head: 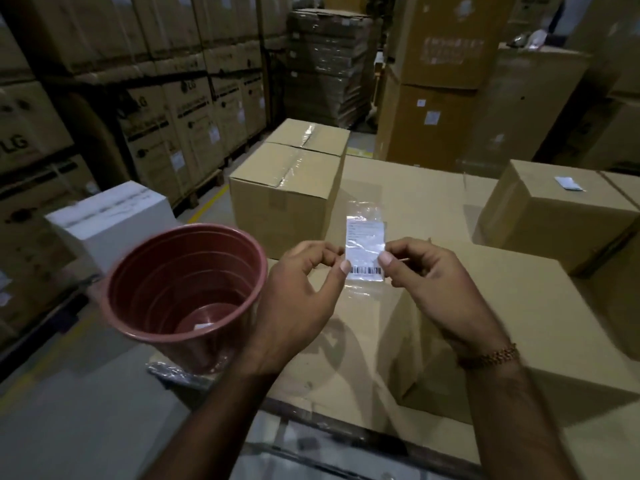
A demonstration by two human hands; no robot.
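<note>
Both hands met above the carton [526, 327]: left hand [294, 299] and right hand [440, 292] each pinched a side edge of the barcode label [365, 249], thumb against forefinger. White under crinkled clear film, it ran lengthwise near to far, barcode nearest; a reddish pot [166, 271] stood left.

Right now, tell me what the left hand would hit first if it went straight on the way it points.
Probably the right hand: the left hand pinches the label opposite it. Depth is unclear.
</note>
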